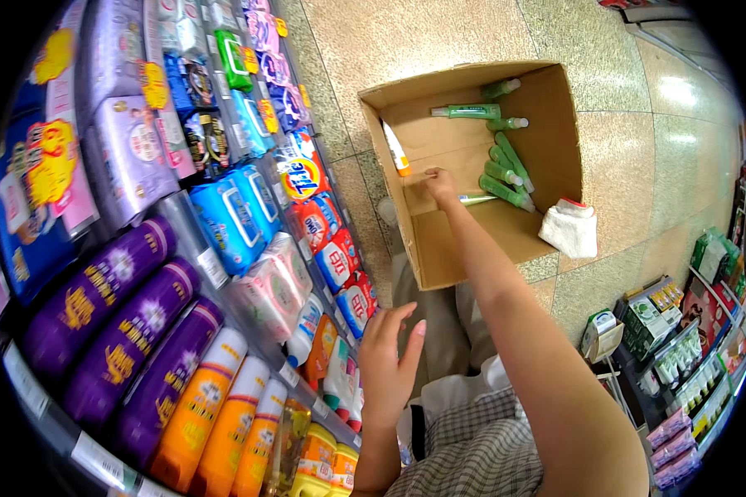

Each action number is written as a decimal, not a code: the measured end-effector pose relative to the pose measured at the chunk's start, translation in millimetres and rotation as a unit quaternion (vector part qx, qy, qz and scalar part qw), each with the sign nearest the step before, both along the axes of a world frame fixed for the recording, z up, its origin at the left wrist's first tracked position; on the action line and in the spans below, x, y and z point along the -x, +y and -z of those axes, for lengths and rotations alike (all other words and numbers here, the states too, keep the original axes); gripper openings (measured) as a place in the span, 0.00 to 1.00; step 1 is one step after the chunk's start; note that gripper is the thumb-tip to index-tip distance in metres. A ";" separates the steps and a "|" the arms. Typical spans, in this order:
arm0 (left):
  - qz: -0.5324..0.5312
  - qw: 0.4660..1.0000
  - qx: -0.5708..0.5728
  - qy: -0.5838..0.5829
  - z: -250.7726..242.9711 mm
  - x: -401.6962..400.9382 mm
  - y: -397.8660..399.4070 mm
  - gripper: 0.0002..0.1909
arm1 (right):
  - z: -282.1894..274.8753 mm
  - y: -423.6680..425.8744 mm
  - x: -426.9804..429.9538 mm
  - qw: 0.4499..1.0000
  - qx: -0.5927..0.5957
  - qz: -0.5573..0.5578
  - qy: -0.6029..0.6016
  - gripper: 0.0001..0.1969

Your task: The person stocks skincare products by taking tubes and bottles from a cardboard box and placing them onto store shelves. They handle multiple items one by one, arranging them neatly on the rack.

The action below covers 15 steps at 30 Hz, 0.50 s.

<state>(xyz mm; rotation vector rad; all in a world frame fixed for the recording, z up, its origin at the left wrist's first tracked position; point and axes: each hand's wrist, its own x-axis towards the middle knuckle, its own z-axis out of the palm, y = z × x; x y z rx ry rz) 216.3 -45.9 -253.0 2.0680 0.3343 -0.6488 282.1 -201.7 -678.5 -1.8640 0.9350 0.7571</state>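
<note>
My right hand (442, 185) reaches into an open cardboard box (423, 84) on the floor, its fingers bent together. Whether anything is pinched in them cannot be made out. Left of those fingers, a white tube with an orange cap (396, 149) leans against the box's side wall. A pale tube (476, 199) lies partly behind my right wrist. Several green tubes (502, 168) lie loose along the box's right side, and another green tube (472, 111) lies near the far wall. My left hand (388, 357) hovers outside the box with fingers apart, holding nothing, near the shelves.
Tiered shelves on the left carry purple spray cans (143, 310), orange cans (208, 416), wipes packs (230, 211) and Tide bags (301, 174). A white cloth (570, 228) hangs over the box's right corner. Another stocked display (677, 354) stands at right, across the tiled floor (615, 161).
</note>
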 end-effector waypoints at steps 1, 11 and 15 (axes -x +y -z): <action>-0.006 1.000 -0.003 0.006 12.3 3.0 3.4 0.12 | 6.4 11.9 -2.7 1.000 -0.003 -0.006 0.006 0.23; -0.054 0.995 -0.003 0.084 62.4 14.6 9.3 0.13 | 50.8 57.8 -18.0 0.995 -0.051 0.087 -0.005 0.23; -0.049 0.995 0.012 0.089 66.3 12.5 3.7 0.13 | 71.6 47.7 -13.8 0.989 -0.075 0.127 -0.009 0.16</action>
